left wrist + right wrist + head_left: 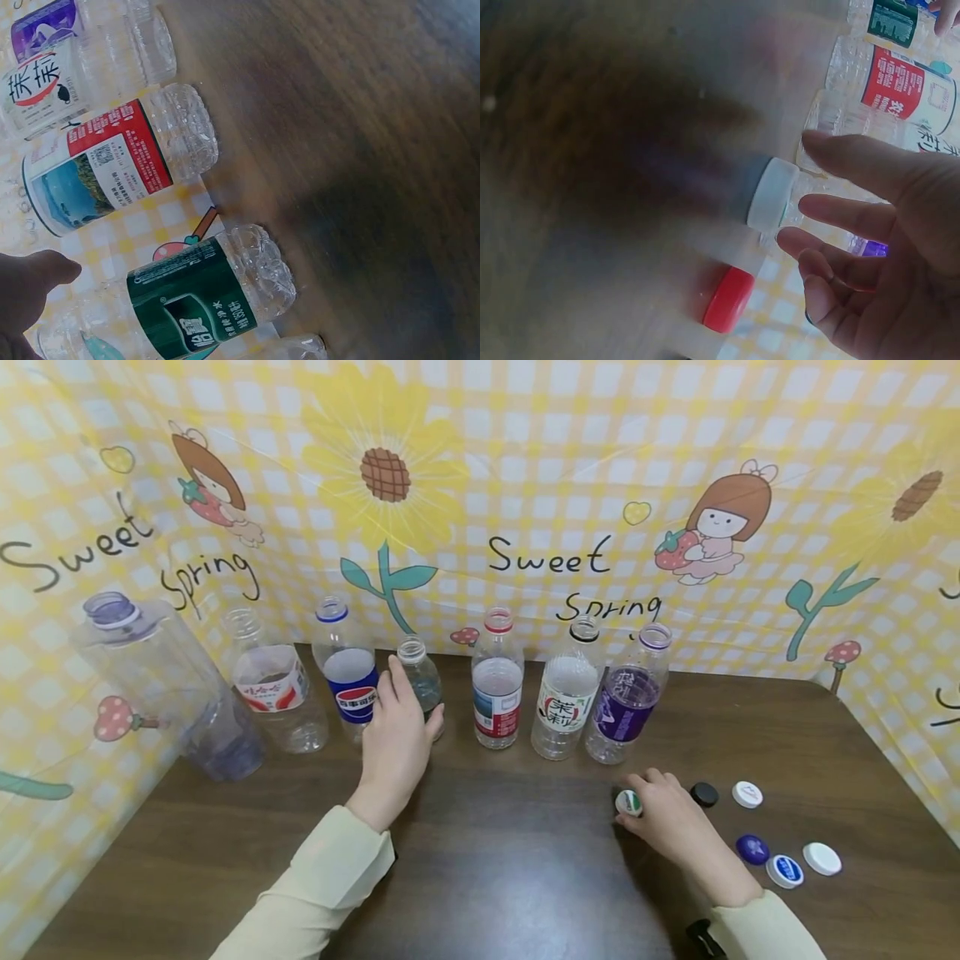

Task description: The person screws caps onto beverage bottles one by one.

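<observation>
My left hand (396, 731) reaches to a small clear bottle (426, 681) with a dark green label (191, 300), uncapped. Its fingers and thumb are spread on either side of the bottle's near side; in the left wrist view the thumb (41, 277) stands apart from it. My right hand (667, 814) is low over the table beside a white cap with a green top (628, 803). In the right wrist view, thumb and fingers are spread near this white cap (772, 195), with a gap. A red cap (729, 298) lies close by, hidden by the hand in the head view.
Several uncapped bottles line the back: a large clear one (217, 727), blue-labelled (351, 681), red-labelled (497, 693), white-labelled (566, 702) and purple-labelled (626, 706). Right of the hand lie black (704, 794), white (822, 858) and purple (752, 849) caps. A patterned cloth (525, 460) hangs behind.
</observation>
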Tool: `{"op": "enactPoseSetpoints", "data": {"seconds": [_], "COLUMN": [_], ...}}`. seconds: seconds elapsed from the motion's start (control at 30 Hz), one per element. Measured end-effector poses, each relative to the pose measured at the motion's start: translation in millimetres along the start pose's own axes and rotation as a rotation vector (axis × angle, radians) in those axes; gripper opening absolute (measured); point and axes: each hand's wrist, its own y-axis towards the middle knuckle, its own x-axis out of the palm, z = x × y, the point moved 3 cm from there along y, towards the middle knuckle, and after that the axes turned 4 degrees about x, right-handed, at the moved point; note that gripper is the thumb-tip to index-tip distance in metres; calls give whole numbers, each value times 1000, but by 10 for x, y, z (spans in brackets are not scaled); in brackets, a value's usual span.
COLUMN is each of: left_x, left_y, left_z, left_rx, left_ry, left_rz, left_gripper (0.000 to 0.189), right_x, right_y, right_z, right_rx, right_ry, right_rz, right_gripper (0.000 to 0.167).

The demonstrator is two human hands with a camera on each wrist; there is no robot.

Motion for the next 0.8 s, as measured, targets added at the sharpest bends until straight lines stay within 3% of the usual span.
{"op": "enactPoseSetpoints", "data": {"seconds": [0.4, 0.6, 0.7, 0.8], "left_x": [107, 145, 151, 157], "left_y": [39, 37, 51, 71], "left_z": [-24, -57, -69, -82], "left_rx": [-14, 8, -4, -59], "left_ry": [33, 39, 6, -90], "left_rz": [18, 53, 41, -15], "left_gripper": [88, 81, 81, 83], "right_x": [72, 77, 69, 56], "right_y": [7, 3, 0, 3], "right_z": [4, -9, -17, -24], "right_rx": [37, 37, 44, 57], "right_ry": [-1, -10, -10, -10], "right_rz": [-28, -31, -42, -57], "right_gripper": [25, 24, 24, 25]}}
